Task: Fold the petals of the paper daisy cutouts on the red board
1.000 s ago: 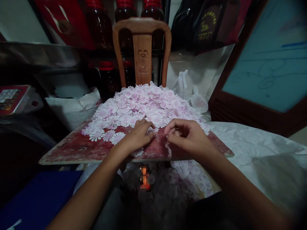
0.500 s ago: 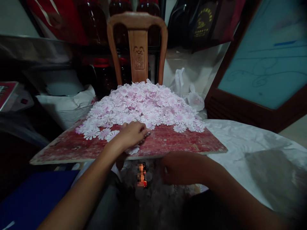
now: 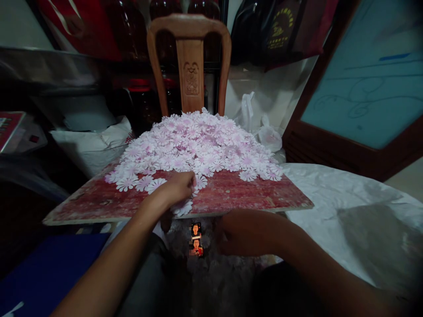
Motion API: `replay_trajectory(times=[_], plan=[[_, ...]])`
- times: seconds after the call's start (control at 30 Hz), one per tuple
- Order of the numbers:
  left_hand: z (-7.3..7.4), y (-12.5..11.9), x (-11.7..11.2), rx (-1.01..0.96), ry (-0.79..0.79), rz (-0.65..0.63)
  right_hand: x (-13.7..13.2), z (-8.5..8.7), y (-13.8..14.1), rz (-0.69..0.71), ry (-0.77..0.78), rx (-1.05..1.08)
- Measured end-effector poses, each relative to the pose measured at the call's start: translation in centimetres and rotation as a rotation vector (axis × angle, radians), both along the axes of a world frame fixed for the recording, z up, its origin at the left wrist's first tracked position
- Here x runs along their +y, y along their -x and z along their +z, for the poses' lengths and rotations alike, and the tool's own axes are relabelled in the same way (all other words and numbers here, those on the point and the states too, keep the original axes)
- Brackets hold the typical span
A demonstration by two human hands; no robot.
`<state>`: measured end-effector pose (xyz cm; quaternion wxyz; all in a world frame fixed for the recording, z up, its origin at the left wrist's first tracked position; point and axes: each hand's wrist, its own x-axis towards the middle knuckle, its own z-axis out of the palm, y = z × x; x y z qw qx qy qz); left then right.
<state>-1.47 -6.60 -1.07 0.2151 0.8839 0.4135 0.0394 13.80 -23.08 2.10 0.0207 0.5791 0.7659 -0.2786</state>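
Head view, left hand (image 3: 175, 189): left fingers (image 3: 191, 179) curled on paper daisies (image 3: 194, 147), grip unclear.
Right hand (image 3: 247, 233): below red board (image 3: 251, 193); right fingers (image 3: 223, 240) unclear.

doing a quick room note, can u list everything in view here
paper flower cut-outs: many, white and pink, heaped on the board
board: one, worn red, in front of the chair
chair back: one, brown wood, behind the pile
bottles: several, dark with red caps, behind the chair
black bag: one, black with yellow emblem, upper right
plastic bag: one, white, right of the pile
sack: one, white, left of the board
sheet: one, white, right of the board
panel: one, blue-green in brown frame, far right
folder: one, dark blue, lower left
left hand: one, on cut-outs at the board's near edge
right hand: one, below the board's near edge, curled
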Motion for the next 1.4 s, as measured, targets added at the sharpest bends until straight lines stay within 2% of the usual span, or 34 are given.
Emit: replay_trajectory(times=[0.13,0.2,0.27,0.37,0.43,0.53,0.67,0.87,1.07,1.2,1.4], plan=[[0.5,0.0,-0.1,-0.134,-0.091,0.042,0.1,0.1,0.1,-0.020,0.061,-0.080],[1.1,-0.2,-0.3,-0.203,-0.151,0.053,0.2,0.1,0.1,-0.052,0.042,-0.104],[1.7,-0.4,-0.7,-0.283,-0.190,0.049,0.3,0.1,0.1,-0.084,-0.052,-0.095],[2.3,-0.9,-1.4,-0.441,-0.201,0.021,0.8,-0.1,-0.3,-0.214,-0.236,-0.056],[2.4,-1.2,-2.0,-0.536,-0.186,-0.010,1.3,-0.1,-0.5,-0.323,-0.340,0.046],[2.6,-1.6,-2.8,-0.602,-0.105,-0.102,2.1,-0.4,-0.7,-0.450,-0.532,0.342],[2.9,-1.9,-3.5,-0.630,-0.032,-0.190,2.9,-0.9,-0.8,-0.524,-0.738,0.590],[2.9,-1.7,-3.8,-0.672,0.050,-0.192,3.6,-0.7,-0.9,-0.542,-0.747,0.680],[3.5,-1.2,-4.2,-0.813,0.335,-0.176,4.0,-0.3,-1.0,-0.643,-0.823,0.779],[3.7,-0.8,-4.2,-0.843,0.248,-0.157,4.2,-0.2,-0.9,-0.662,-0.868,0.785],[3.7,-0.3,-3.4,-0.857,0.180,-0.154,4.4,0.2,-0.4,-0.703,-0.840,0.815]])
